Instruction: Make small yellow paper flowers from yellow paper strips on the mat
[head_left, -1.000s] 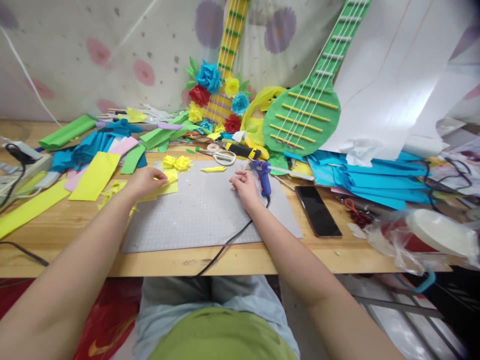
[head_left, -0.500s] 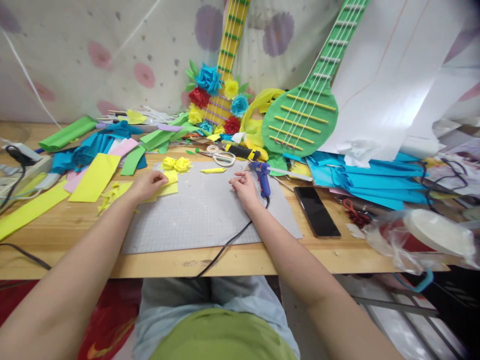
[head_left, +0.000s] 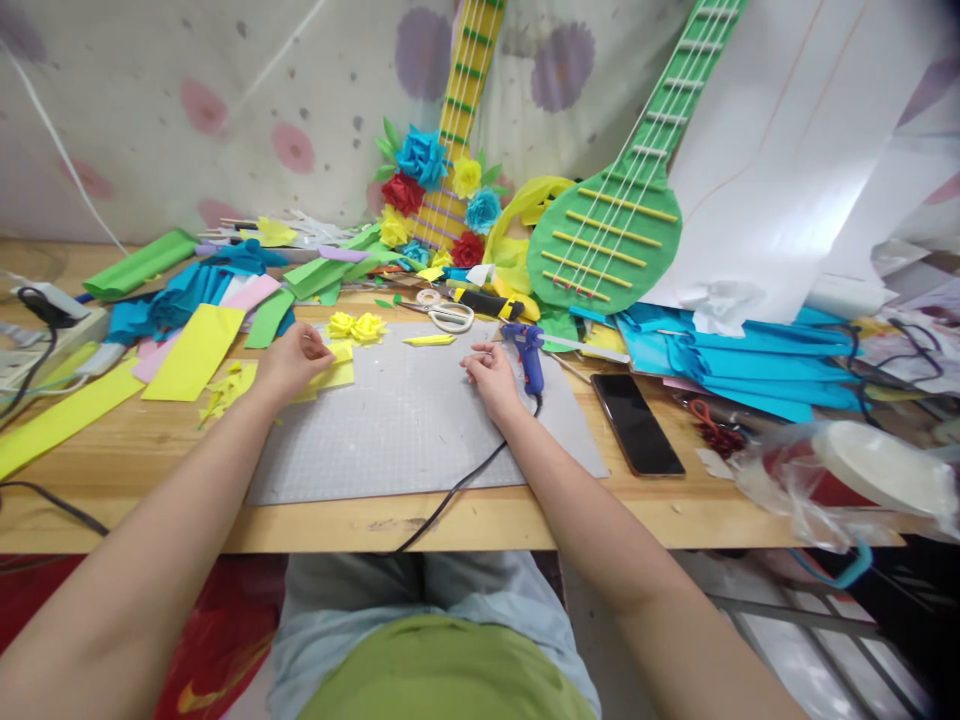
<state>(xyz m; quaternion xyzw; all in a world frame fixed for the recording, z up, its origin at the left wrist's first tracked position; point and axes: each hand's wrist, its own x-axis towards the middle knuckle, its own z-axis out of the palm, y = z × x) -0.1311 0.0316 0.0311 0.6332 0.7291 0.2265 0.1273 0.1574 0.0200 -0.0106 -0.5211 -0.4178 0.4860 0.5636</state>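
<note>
My left hand (head_left: 291, 358) rests at the left edge of the grey cutting mat (head_left: 405, 420), its fingers pinched on a yellow paper piece (head_left: 336, 368). Two small yellow paper flowers (head_left: 355, 326) lie just beyond it. My right hand (head_left: 491, 377) sits on the mat with its fingers curled, right beside a blue glue gun (head_left: 527, 352); what the fingers hold, if anything, I cannot make out. A narrow yellow paper leaf (head_left: 427, 340) lies between the two hands.
Scissors (head_left: 448, 316) and a yellow-black knife (head_left: 487, 302) lie behind the mat. A black phone (head_left: 636, 423) lies right of it. Coloured paper sheets (head_left: 193, 350) crowd the left, blue crepe (head_left: 742, 360) the right. Paper guitars (head_left: 607, 235) lean on the wall. The glue gun's cable (head_left: 450, 495) runs off the table edge.
My left hand has lifted slightly and pulled its fingers together on the yellow paper. My right hand has stayed by the glue gun.
</note>
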